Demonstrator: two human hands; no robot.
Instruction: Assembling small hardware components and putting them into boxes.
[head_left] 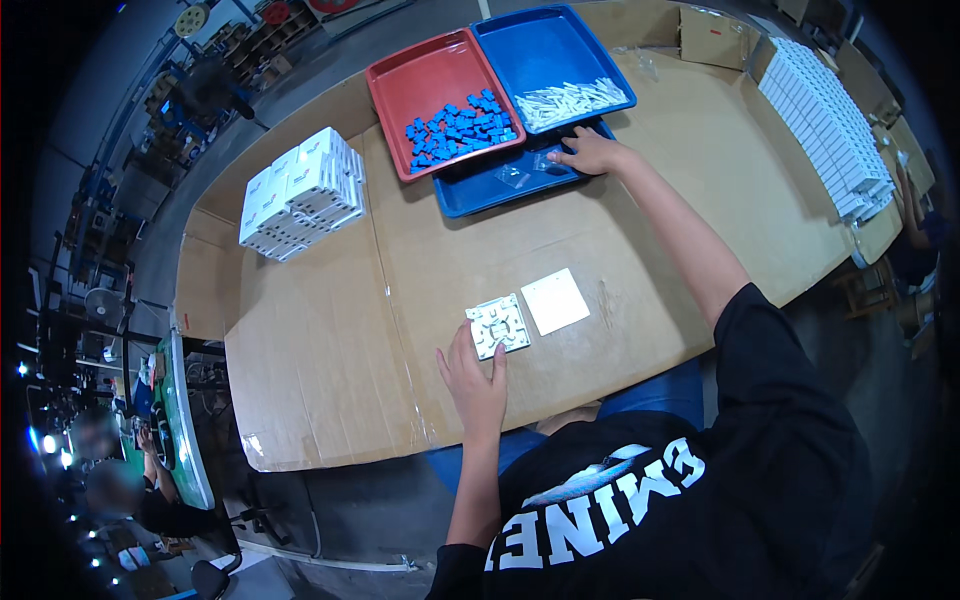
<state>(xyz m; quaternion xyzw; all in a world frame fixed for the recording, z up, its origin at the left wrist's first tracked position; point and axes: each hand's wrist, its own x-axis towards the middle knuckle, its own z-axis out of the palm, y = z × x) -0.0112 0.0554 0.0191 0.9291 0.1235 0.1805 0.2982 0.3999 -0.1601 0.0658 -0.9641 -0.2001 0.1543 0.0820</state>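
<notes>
My left hand (pixel 474 388) is at the near left corner of a white square plastic piece (pixel 487 328) with a moulded pattern of ribs and holes. Its fingers are on the left edge and the thumb on the near edge, holding the piece against the table. Just right of this lies a flat, smooth white square plate (pixel 556 301). My right arm stretches forward, and my right hand (pixel 594 153) reaches into the lower blue tray (pixel 458 199). Thumb and fingers there look apart, close to small clear plastic pieces (pixel 514 177); nothing shows between them.
A red tray (pixel 390 95) of blue plastic parts (pixel 455 133) and an upper blue tray (pixel 535 45) of white slender parts (pixel 570 103) overlap the lower tray. White square units are stacked at left (pixel 302 193); long white stacks (pixel 825 130) stand at far right. Cardboard (pixel 310 370) covers the table.
</notes>
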